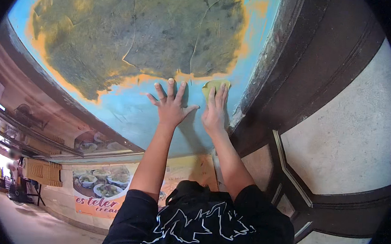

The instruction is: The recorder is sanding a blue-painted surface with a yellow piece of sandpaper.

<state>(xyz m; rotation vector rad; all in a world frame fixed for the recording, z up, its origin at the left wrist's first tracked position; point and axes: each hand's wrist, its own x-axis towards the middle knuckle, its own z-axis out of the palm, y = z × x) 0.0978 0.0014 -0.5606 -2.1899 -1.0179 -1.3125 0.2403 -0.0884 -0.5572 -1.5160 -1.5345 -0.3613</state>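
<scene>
My left hand (172, 106) lies flat with fingers spread on a light blue painted surface (128, 108), just below a large grey patch (134, 31) with orange edges. It holds nothing. To its right, my right hand (214, 114) presses a yellow-green sheet of what looks like sandpaper (213, 84) against the blue paint. The fingers lie together over the sheet, and its underside is hidden. Thin cracks or ridges run through the grey patch.
A dark brown moulded frame (294, 70) borders the surface on the right, with pale panels (344, 128) beyond. Below hangs a banner (100, 183) picturing bowls of food. Stacked tan chairs (42, 172) and a fan (17, 193) stand at lower left, on a pale floor (38, 226).
</scene>
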